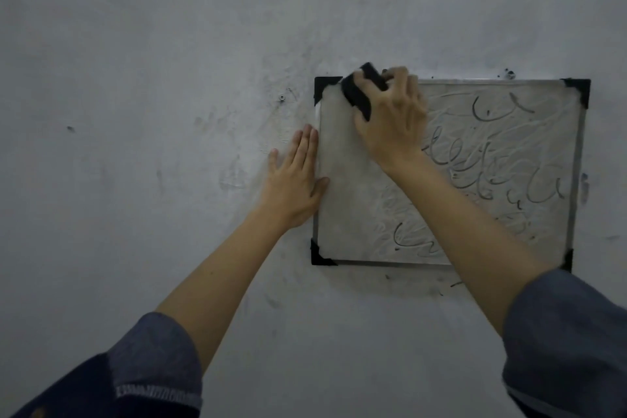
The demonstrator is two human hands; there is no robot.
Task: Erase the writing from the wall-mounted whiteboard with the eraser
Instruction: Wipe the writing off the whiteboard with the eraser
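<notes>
Pressing the eraser [361, 90] at the whiteboard [353, 214]'s top left corner, the right hand [390, 122] is clenched around it; the flat-fingered left hand [295, 180] is laid against the left edge, probably for steadiness.

The left hand [294, 180] lies flat with straight fingers, arm stretched forward; the right hand [390, 122], farther up, has curled, gripping fingers.

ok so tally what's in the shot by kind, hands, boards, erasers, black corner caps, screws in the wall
Bare hands: 2, left hand flat at the board's left edge, right hand gripping the eraser
Metal-framed whiteboard: 1
Black block eraser: 1
Black plastic corner caps: 4
Small wall screw: 1
Total: 9
</notes>
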